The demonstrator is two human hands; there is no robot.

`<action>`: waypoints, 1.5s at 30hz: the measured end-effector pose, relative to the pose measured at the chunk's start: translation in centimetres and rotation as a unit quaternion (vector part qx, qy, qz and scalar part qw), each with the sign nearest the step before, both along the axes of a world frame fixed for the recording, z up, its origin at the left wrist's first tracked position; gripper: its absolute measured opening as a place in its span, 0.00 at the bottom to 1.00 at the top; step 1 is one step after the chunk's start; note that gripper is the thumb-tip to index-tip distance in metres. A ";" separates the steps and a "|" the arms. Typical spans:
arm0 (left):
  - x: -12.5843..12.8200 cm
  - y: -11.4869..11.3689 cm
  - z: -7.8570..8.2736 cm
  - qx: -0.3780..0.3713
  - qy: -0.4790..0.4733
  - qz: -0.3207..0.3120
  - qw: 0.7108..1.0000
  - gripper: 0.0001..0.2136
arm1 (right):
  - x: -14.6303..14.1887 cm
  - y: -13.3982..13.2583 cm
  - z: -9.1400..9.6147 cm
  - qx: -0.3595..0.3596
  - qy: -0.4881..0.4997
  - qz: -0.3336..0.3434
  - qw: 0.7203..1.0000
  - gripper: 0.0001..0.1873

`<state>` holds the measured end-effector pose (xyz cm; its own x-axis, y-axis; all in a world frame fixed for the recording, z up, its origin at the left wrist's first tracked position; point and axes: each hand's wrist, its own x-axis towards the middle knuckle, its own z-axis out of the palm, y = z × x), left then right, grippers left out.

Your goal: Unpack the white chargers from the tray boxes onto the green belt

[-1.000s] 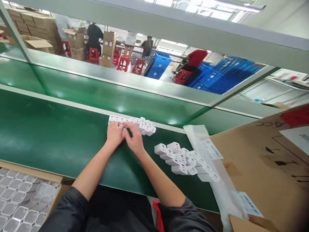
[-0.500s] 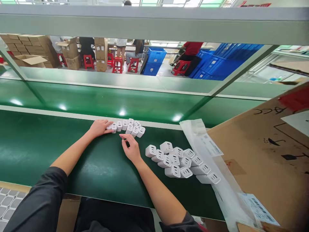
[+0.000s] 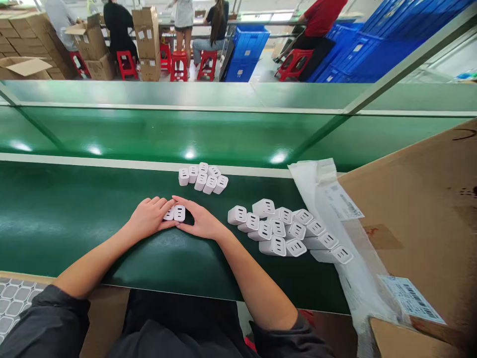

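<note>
Half a second ago the hands were apart, the left at the back row's end; now they meet nearer the body, with two white chargers between them, so that pair is separated from the row. The left hand cups the pair's left side; the right hand curves thumb and fingers round the right side, its grip unclear. On the green surface, seven chargers form the back group and thirteen the right-hand group.
</note>
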<state>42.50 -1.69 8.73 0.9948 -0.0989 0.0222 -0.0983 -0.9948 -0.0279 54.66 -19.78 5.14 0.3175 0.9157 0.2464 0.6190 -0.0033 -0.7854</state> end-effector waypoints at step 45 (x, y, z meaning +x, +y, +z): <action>-0.6 6.9 2.0 -0.344 0.249 -0.051 0.904 0.43 | -3.6 1.4 -0.1 0.072 -0.225 -0.110 0.965 0.32</action>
